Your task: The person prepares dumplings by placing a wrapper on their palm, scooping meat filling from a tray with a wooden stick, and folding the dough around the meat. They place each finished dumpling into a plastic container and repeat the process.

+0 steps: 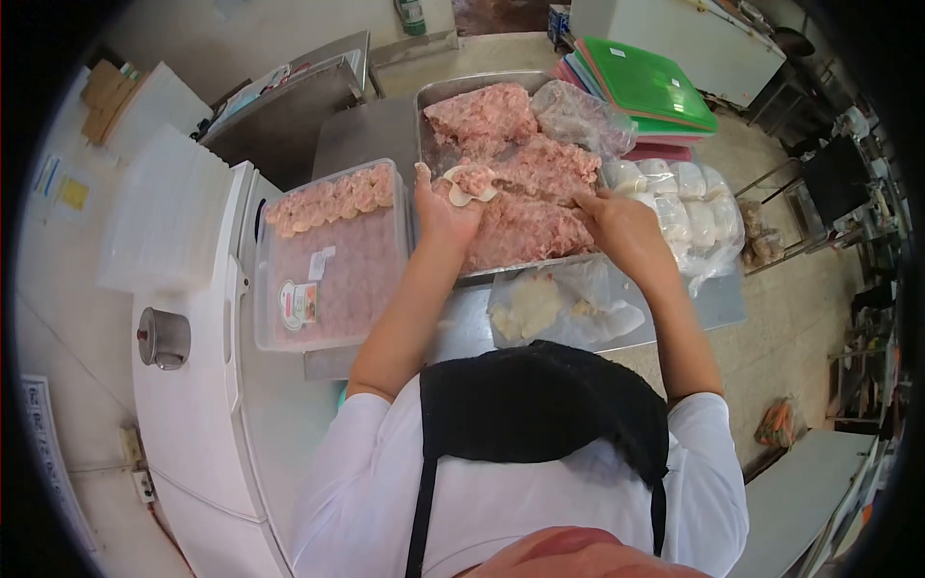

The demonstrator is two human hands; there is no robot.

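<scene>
- Grip, head view: the left hand (445,214) is cupped under a round dumpling wrapper (469,185), fingers curled up around its edge and closed on it; a lump of pink filling sits in the wrapper's middle.
- The right hand (617,223) is closed on a thin utensil (540,189) whose tip reaches toward the filling on the wrapper (the utensil is too slim and blurred to tell what kind it is).
- Location of the wrapper: held just above the near-left part of the metal tray (436,96), over the minced meat (520,183) that is piled in several mounds across the tray.
- Left of the tray: a clear plastic box (332,289) with a label on its lid; formed dumplings (332,197) lie in rows along its far end.
- Right of the tray: a clear bag of white round wrapper stacks (679,207), touching the right wrist area.
- Near edge, between the tray and the person's body: another plastic bag (559,306) with pale contents (not identifiable).
- Far right: a stack of coloured lids or boards (646,87), green on top.
- Far left: a small metal cup (164,337) stands on a white surface (193,424).
- The person wears a white top with a black apron.
</scene>
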